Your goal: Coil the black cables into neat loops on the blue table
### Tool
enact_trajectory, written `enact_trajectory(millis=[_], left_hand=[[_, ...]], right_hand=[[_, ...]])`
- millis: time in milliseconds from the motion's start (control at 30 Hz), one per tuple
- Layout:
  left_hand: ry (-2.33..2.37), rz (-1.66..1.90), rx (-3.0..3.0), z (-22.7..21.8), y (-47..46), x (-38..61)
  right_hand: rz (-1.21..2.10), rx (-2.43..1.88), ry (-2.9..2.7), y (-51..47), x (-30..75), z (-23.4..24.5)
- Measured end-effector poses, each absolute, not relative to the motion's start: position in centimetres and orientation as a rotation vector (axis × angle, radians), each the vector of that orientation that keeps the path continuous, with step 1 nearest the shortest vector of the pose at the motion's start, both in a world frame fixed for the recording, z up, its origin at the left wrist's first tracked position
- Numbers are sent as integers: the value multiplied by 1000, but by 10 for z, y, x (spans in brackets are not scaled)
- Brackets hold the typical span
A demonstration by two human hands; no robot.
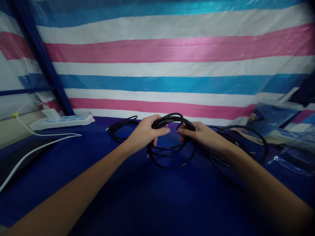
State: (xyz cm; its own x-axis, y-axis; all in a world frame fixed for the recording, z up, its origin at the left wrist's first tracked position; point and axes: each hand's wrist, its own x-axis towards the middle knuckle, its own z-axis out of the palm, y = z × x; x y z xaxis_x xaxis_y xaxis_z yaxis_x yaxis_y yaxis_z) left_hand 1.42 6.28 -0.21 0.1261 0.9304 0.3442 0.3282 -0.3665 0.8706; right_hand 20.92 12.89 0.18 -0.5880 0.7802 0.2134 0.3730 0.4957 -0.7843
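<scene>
Between my two hands is a coiled black cable (174, 119), its several loops bundled at the top and hanging looser below. My left hand (147, 131) is closed around the left side of the coil, thumb across the front. On the right side, my right hand (195, 131) grips the loops, thumb and fingers bent around them. A connector end dangles from the coil below my left hand. Another coiled black cable (120, 126) lies to the left, and more black cable (258, 135) lies in loops on the right, partly behind my right forearm.
A white power strip (66, 121) with a plugged-in charger stands at the back left, its white cord running forward. On the right are a blue pouch (262, 118) and clear plastic packaging (295, 160). A striped sheet (157, 83) closes off the back of the blue table (157, 203).
</scene>
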Motion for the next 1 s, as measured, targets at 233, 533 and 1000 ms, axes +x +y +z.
enact_trajectory(millis=[233, 533, 1000], left_hand=[[941, 1421, 1586, -14, 63, 23], [1672, 1353, 2066, -24, 74, 16], [641, 1161, 1186, -16, 58, 38]], right_hand=[[623, -877, -1753, 120, 195, -9], [513, -977, -1467, 122, 194, -13], [722, -1118, -1586, 140, 201, -22]])
